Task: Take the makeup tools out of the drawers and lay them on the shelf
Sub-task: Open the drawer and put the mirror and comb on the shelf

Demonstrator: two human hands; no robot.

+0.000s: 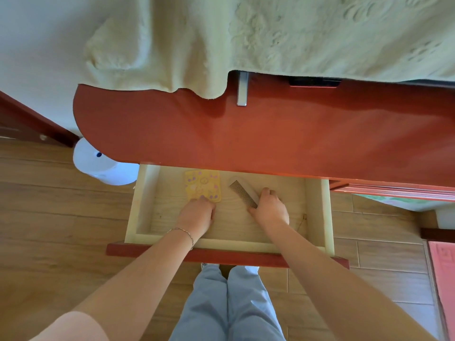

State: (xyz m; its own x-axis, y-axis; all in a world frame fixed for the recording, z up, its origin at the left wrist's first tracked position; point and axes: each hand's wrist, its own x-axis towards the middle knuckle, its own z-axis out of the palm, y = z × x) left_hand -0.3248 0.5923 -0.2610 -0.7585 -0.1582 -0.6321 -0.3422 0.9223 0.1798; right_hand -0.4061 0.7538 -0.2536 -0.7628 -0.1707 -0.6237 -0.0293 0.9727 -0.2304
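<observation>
A pale wooden drawer (317,217) stands pulled out below the red-brown shelf top (246,134). Inside lie a yellow square item with purple and white patterns (203,184) and a grey comb (242,190). My left hand (197,215) rests at the near edge of the yellow item, its fingers curled onto that edge. My right hand (269,207) is closed around the near end of the comb, whose toothed end points away to the left.
A pale yellow-green cloth (270,40) covers the back of the shelf top and hangs over a metal bracket (242,88). A white round container (103,166) stands on the wooden floor at the left. Pink sheets (443,279) lie at the right.
</observation>
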